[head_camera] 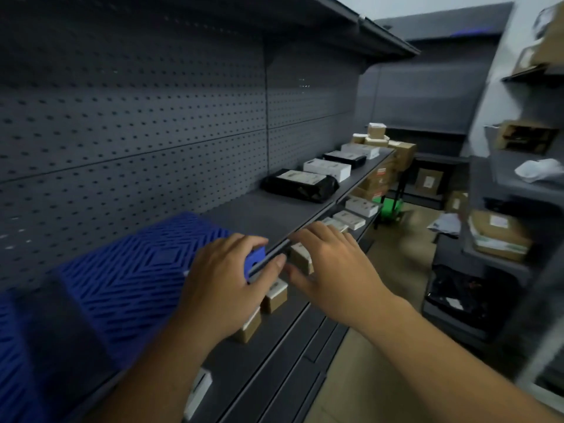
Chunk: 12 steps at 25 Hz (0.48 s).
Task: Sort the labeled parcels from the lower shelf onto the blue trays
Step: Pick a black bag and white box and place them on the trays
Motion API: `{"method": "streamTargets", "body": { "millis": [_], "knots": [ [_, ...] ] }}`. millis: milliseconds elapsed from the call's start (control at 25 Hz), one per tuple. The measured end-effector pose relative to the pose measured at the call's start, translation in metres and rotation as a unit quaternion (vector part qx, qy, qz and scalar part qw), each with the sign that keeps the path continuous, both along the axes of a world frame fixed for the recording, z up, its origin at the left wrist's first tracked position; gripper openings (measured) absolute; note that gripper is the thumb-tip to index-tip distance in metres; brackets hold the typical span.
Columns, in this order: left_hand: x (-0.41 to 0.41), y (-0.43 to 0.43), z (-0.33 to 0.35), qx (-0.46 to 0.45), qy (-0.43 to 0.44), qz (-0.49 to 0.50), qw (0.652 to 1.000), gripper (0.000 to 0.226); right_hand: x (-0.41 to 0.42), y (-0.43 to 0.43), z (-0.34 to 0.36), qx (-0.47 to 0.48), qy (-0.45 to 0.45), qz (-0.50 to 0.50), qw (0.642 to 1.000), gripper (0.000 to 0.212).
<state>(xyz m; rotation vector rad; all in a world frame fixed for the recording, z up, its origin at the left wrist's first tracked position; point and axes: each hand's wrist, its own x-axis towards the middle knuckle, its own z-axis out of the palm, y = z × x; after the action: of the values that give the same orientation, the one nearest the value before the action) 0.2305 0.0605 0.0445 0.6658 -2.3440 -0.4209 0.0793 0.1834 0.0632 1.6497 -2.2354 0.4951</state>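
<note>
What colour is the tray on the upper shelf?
The tray is blue, with a ridged diamond pattern, clearest in the head view.

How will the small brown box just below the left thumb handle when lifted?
The box looks like square-edged cardboard, so it is likely stiff and unlikely to roll. It is small, so probably light, though its contents are unseen. A second box sits close beside it, so a sideways push might bump that.

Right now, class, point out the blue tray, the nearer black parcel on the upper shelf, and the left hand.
blue tray (pixel 128 279): head view, ribbed top surface.
nearer black parcel (pixel 302 191): head view, black wrap below its white label.
left hand (pixel 222 279): head view, back of the hand.
</note>
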Motion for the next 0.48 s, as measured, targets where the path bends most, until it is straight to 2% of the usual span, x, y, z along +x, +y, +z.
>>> {"method": "streamTargets", "body": {
  "millis": [240, 480],
  "knots": [
    [-0.129, -0.042, -0.01, 0.053, 0.016, -0.018, 0.998, 0.058, -0.124, -0.037, -0.002, 0.015, 0.003, -0.046, 0.999, 0.048],
    [-0.247, -0.071, -0.008, 0.079, -0.002, -0.009, 0.997, 0.049, -0.256, -0.047, -0.018, -0.002, -0.03, -0.059, 0.998, 0.051]
  ]
}}
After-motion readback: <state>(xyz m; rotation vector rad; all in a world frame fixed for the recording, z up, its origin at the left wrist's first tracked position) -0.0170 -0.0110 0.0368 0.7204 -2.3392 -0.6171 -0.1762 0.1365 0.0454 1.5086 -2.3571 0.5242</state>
